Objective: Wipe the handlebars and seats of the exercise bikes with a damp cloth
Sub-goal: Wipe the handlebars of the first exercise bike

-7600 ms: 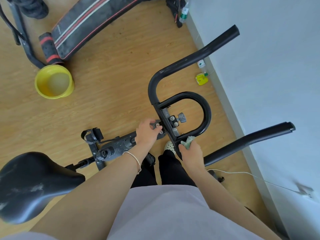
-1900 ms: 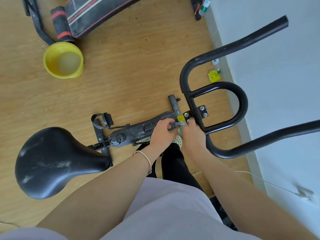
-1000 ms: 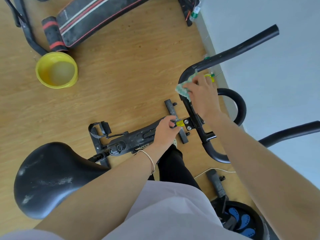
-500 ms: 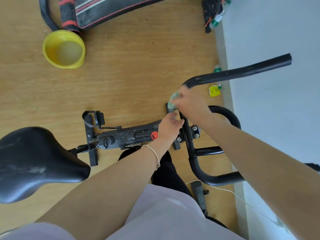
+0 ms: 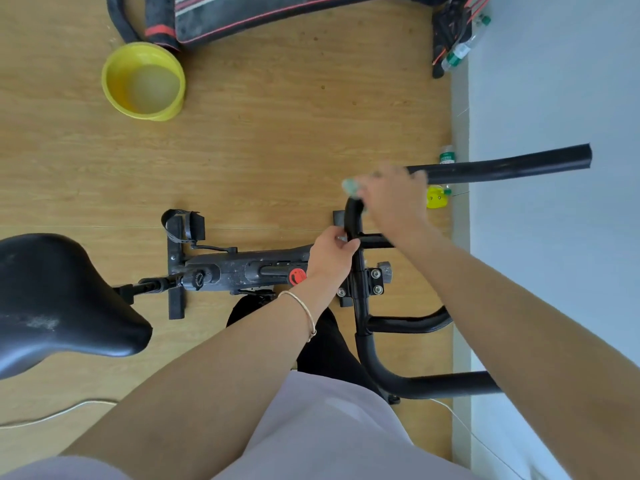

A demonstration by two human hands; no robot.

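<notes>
I look down on a black exercise bike. Its black handlebar (image 5: 502,167) runs from a far grip by the wall down through a bend to a near grip at the lower right. My right hand (image 5: 391,199) is closed on a pale green cloth (image 5: 350,186) and presses it on the far bend of the bar, blurred by motion. My left hand (image 5: 330,254) grips the handlebar stem where it meets the frame (image 5: 249,268). The dusty black seat (image 5: 52,299) is at the left, untouched.
A yellow basin (image 5: 143,81) with cloudy water stands on the wooden floor at the upper left. A black and red bench (image 5: 242,15) lies beyond it. Small bottles (image 5: 446,155) and a yellow object (image 5: 437,197) sit by the white wall. A white cable (image 5: 45,415) crosses the floor.
My right hand with the cloth has left the centre clamp and gone up to the far bend of the handlebar, sliding along it. My left hand stays on the stem.
</notes>
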